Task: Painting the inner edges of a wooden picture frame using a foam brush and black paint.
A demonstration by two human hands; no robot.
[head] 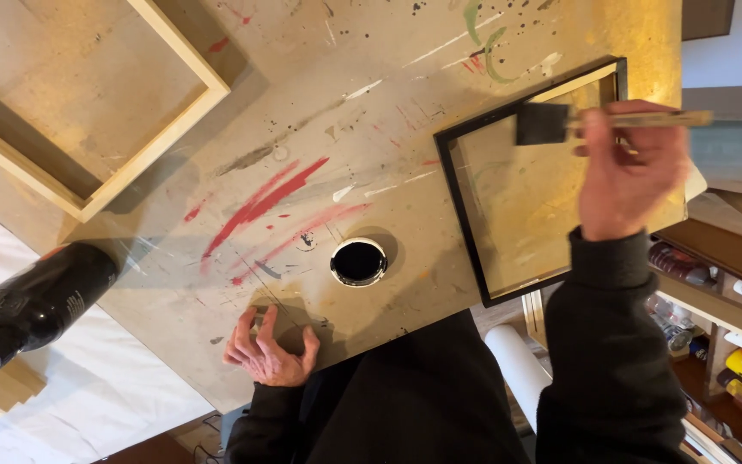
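My right hand (629, 167) grips a foam brush (543, 123) by its wooden handle, with the black foam head resting on the top rail of a wooden frame painted black (465, 215). The frame lies flat at the right side of a paint-stained board table (302, 112). My left hand (270, 348) rests with fingers spread on the table's near edge and holds nothing. A small round cup of black paint (358, 261) stands on the table between my hands.
An unpainted wooden frame (88, 94) lies at the far left. A black bottle (32, 305) lies on its side at the left edge. Shelves with bottles and jars (732, 335) stand at the right, beside a white roll (517, 365).
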